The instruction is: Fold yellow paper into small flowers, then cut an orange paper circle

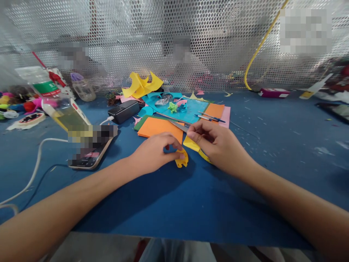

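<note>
Over the blue table (169, 207), my left hand (156, 153) pinches a small crumpled yellow paper piece (182, 159) between thumb and fingers. To its right, my right hand (218, 143) is closed with thumb and forefinger together, on or beside a folded yellow paper strip (191, 144) that runs under the palm. A pointed metal blade (178, 126) lies close to the right fingertips; whether they touch it is unclear. Orange paper sheets (159, 128) lie just beyond my left hand.
Blue paper (188, 109), pens (209, 117) and yellow scraps (143, 85) lie farther back. At the left are a black box (124, 111), a phone (94, 153), a white cable (39, 153) and a bottle (62, 105). A perforated metal screen (218, 47) stands behind.
</note>
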Tool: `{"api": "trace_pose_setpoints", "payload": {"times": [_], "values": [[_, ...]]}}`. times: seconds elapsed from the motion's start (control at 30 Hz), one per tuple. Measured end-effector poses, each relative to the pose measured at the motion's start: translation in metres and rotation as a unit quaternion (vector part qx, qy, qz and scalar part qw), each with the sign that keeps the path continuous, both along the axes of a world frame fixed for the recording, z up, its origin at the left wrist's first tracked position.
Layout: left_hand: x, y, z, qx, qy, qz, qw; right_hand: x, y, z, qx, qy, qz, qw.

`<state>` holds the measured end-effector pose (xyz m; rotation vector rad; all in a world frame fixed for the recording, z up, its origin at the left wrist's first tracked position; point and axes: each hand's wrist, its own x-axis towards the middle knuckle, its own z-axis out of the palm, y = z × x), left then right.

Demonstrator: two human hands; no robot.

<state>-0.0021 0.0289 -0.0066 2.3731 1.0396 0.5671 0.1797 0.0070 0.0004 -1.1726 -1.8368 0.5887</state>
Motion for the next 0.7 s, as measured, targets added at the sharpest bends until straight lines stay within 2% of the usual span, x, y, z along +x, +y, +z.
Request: {"api": "trace_pose_setpoints", "payload": {"times": [0.13, 0.3, 0.43, 0.57, 0.7], "values": [[0.001, 0.001, -0.005, -0.038, 0.035, -0.011, 0.999, 0.000, -0.003, 0.004, -0.036, 0.040, 0.024, 0.998], [0.005, 0.000, -0.009, -0.011, 0.006, -0.016, 1.000, -0.012, -0.020, 0.006, -0.104, 0.063, 0.095, 0.988], [0.006, 0.001, -0.009, 0.036, -0.003, 0.009, 0.999, -0.017, -0.026, 0.000, -0.069, -0.009, 0.066, 0.995], [0.006, -0.001, -0.006, 0.002, -0.036, 0.064, 0.997, -0.012, -0.019, -0.006, -0.033, -0.059, 0.036, 0.997], [0.008, -0.008, -0.003, -0.014, -0.059, 0.076, 0.995, -0.009, -0.012, -0.010, -0.038, -0.058, 0.014, 0.997]]}}
